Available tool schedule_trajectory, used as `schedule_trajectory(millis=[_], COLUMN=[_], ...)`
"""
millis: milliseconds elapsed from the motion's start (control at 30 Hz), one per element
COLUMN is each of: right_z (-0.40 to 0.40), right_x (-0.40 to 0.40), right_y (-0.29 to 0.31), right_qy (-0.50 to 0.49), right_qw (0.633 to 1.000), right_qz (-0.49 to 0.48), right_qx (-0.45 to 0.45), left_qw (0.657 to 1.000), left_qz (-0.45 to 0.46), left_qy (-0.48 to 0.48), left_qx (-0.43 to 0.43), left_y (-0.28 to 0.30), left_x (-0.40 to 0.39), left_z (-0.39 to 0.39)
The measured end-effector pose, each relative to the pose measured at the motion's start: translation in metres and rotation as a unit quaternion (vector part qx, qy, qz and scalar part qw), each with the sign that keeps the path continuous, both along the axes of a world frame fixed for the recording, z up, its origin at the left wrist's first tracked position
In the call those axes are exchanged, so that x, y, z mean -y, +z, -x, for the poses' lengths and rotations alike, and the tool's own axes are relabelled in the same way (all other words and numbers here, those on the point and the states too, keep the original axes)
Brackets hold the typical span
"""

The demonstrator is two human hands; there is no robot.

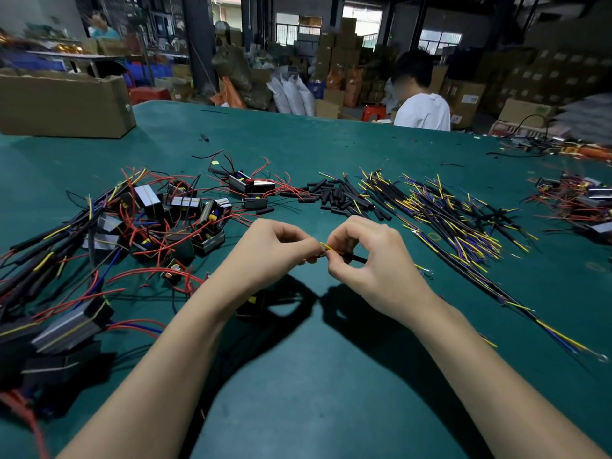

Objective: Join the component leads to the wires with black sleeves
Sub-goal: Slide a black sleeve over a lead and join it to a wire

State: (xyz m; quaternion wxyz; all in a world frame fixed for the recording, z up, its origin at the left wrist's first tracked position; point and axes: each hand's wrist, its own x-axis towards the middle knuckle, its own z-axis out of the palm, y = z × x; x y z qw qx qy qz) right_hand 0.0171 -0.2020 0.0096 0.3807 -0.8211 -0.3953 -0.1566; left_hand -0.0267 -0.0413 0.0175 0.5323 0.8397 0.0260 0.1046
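Both hands [271, 246] [364, 250] pinch yellow wire [331, 248], long axis left-right, nearly level.

Components [145, 226] piled left on the table [331, 376], loose sleeves [341, 197] behind the hands, wires [453, 223] spread right, box [63, 104] far left.

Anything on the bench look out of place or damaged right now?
Nothing looks damaged. One black sleeve lies alone far up the green table, away from the sleeve pile. Both hands, left and right, pinch a yellow wire normally.
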Motion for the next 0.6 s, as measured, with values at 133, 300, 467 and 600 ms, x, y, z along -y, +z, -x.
schedule_trajectory(millis=[133,300,467,600], right_z=[-0.0026,-0.0034,-0.0024,-0.0024], right_x=[0.0024,0.0014,0.0012,0.0018], right_y=[0.0005,-0.0026,-0.0038,-0.0033], right_qy=[-0.018,-0.037,-0.038,-0.036], right_qw=[0.998,0.991,0.993,0.995], right_qz=[-0.044,-0.064,-0.059,-0.053], right_qx=[-0.045,-0.115,-0.096,-0.075], left_qw=[0.989,0.956,0.941,0.930], left_qz=[-0.097,-0.212,-0.256,-0.284], left_qy=[-0.013,-0.022,-0.024,-0.031], left_qx=[0.115,0.201,0.221,0.229], left_y=[-0.0046,-0.0075,-0.0097,-0.0107], left_x=[0.0052,0.0033,0.0057,0.0067], left_z=[0.0013,0.0008,-0.0017,-0.0028])
